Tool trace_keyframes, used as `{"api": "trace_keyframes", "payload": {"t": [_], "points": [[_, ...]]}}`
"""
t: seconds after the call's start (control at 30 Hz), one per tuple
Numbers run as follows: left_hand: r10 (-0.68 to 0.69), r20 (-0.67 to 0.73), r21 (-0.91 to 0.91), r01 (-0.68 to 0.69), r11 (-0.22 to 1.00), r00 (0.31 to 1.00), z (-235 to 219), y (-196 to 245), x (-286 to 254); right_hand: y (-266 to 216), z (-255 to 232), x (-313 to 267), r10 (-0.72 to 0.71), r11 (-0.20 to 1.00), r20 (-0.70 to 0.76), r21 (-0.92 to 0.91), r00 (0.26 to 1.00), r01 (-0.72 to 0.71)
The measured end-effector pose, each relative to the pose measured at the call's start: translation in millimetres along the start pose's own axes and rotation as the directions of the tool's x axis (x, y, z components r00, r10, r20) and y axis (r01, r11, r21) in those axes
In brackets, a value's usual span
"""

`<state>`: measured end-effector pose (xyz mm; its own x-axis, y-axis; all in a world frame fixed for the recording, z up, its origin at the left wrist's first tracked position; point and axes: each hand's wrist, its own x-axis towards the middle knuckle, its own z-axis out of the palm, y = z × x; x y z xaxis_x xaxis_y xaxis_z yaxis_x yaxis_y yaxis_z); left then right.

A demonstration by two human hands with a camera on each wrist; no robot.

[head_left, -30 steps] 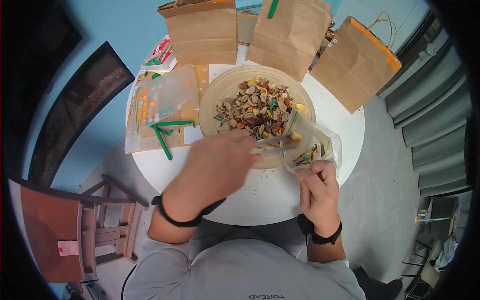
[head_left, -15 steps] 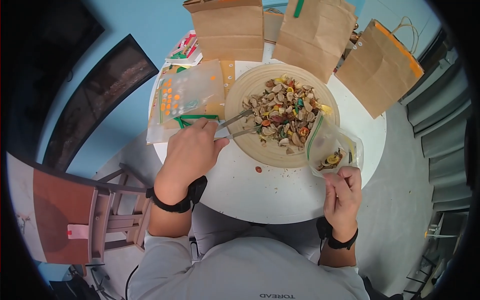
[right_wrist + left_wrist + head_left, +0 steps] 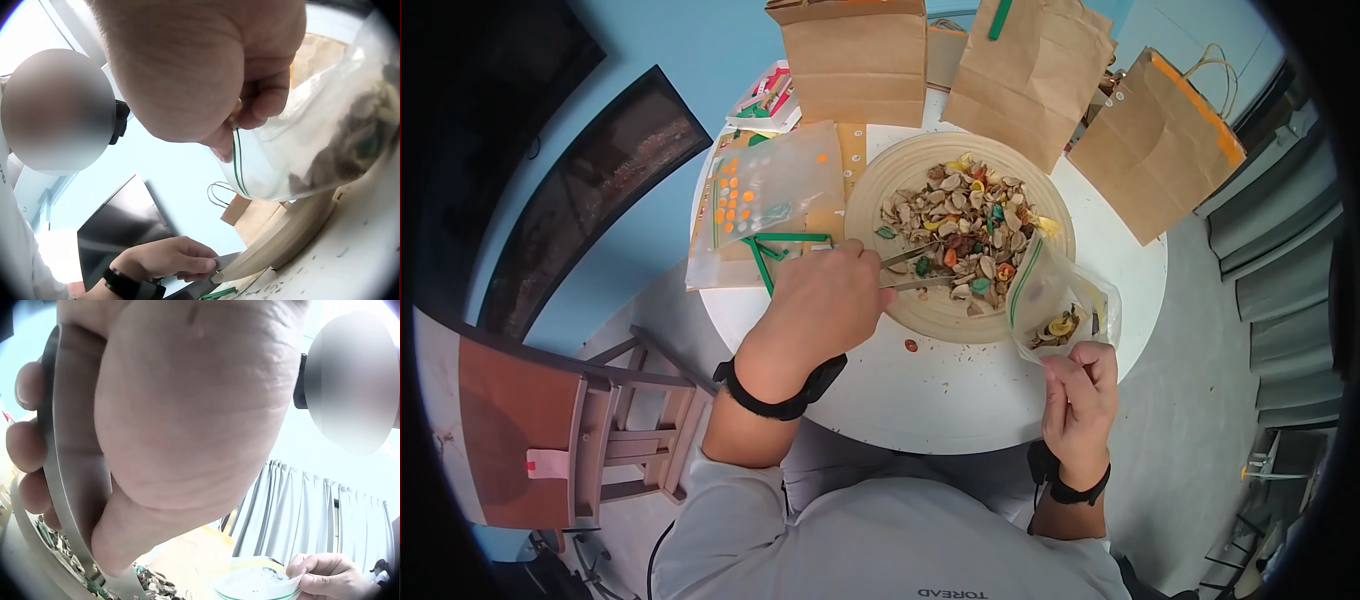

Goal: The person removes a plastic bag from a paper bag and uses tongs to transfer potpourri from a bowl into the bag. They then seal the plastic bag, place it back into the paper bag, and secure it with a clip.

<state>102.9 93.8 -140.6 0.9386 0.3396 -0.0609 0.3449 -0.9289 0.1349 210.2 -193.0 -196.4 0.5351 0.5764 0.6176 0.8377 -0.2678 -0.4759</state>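
Note:
My left hand [image 3: 825,300] grips metal tongs [image 3: 67,434], whose two arms reach into a pile of dried potpourri [image 3: 970,225]. The pile mixes beige, green, orange and yellow pieces on a round wooden plate [image 3: 870,185]. At the plate's right side, my right hand [image 3: 1083,400] pinches the edge of a clear zip bag [image 3: 1040,275] between thumb and fingers. The bag gapes toward the plate, its green zip line showing. Some potpourri lies inside it, seen also through the plastic in the right wrist view. The tong tips sit among the pieces, apart from each other.
Three large brown paper bags [image 3: 855,70] stand along the back of the white round table [image 3: 940,400]. Left of the plate lie a plastic pouch with orange dots [image 3: 785,180] and green clip strips [image 3: 762,265]. One reddish piece [image 3: 911,346] and crumbs lie before the plate.
The tongs went from the zip bag's mouth back left to the plate, then forward and right into the pile. A reddish piece now shows on the table. My right hand keeps its pinch.

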Motion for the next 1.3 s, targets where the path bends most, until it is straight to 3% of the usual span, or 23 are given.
{"api": "trace_keyframes", "payload": {"t": [0.5,0.73,0.87,1.07,1.3], "points": [[0.072,-0.174,-0.068,-0.085,0.994,0.982,25,-6,9,-2,-1,0,0.008,1.0,0.011,0.02,1.0,-0.008],[0.068,-0.256,-0.1,-0.097,0.99,0.964,8,-5,1,-5,1,2,0.033,0.999,0.022,0.029,0.999,-0.034],[0.141,-0.282,-0.167,-0.193,0.967,0.949,-9,15,-4,-7,3,4,0.024,0.999,0.027,0.026,0.999,-0.025],[0.378,-0.264,-0.267,-0.444,0.855,0.887,8,51,0,-6,8,5,0.019,0.999,0.021,0.04,1.0,-0.02],[0.177,-0.281,-0.19,-0.235,0.953,0.943,-1,4,-15,-2,0,2,0.027,1.0,-0.028,0.0,0.999,-0.027]]}}
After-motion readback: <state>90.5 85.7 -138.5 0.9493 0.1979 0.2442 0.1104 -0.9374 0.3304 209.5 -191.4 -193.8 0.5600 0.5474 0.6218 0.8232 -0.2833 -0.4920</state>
